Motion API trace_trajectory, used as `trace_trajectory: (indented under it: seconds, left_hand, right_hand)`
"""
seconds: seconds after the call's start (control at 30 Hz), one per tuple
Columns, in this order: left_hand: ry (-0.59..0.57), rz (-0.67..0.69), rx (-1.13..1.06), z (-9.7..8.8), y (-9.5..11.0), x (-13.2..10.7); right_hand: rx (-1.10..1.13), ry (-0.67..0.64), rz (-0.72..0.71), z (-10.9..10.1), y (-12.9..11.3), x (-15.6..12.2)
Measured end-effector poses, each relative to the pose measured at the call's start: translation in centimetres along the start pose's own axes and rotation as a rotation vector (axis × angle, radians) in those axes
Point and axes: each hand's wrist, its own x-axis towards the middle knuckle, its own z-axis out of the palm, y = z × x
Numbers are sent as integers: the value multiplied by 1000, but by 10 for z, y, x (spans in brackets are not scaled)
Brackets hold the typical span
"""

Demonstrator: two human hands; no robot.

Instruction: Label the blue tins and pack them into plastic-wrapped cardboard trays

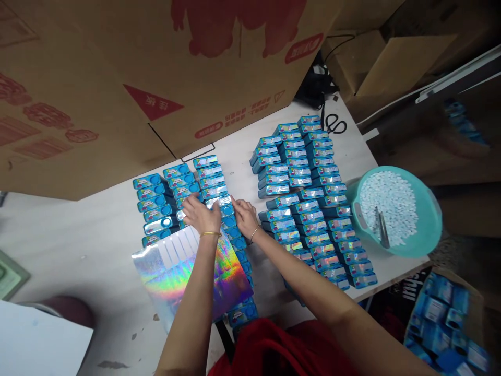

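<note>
Cardboard rises behind a pale table lined with rows of blue containers. Left hand, fingers spread, and right hand, fingers bent, meet at one blue container in the left-hand group; whether either grips it, I cannot tell. Beneath the left forearm lies a shiny rainbow sheet.
</note>
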Motion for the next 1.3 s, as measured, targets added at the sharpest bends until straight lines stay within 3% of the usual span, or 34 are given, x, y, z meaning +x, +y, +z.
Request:
trace_trajectory:
  seconds: [0.1, 0.17, 0.3, 0.4, 0.47, 0.53, 0.63, 0.9, 1.0, 1.1, 1.2, 1.3]
  left_hand:
    - [-26, 6, 21, -2, -1, 0]
    - [-37, 61, 10, -14, -12, 1]
    - [-66, 330, -34, -68, -66, 6]
    - [-82, 412, 146, -112, -121, 6]
    - [-119, 421, 273, -129, -153, 4]
    - [-174, 454, 337, -135, -175, -1]
    - [-194, 501, 340, -130, -190, -8]
    - [-201, 537, 261, -128, -204, -31]
    - [-193, 565, 202, -142, -200, -59]
    - [-129, 534, 59, -166, -181, -93]
    - [57, 301, -200, -187, -152, -112]
    - [193, -42, -546, -188, -127, -109]
  right_hand:
    - [-164, -110, -15, -11, 3, -2]
    - [-235, -80, -20, -23, -2, -2]
    - [-226, 67, -151, -32, -49, -11]
    - [-225, -98, -378, -9, -102, -23]
    - [-248, -222, -466, 16, -130, -30]
    - [-278, -297, -486, 40, -144, -35]
    - [-310, -331, -462, 60, -146, -38]
    - [-320, -333, -426, 55, -143, -39]
    - [-326, -327, -424, 56, -144, -39]
    - [-308, -322, -425, 56, -143, -37]
    - [-173, -324, -386, 52, -143, -37]
    - [272, -272, -290, 41, -142, -48]
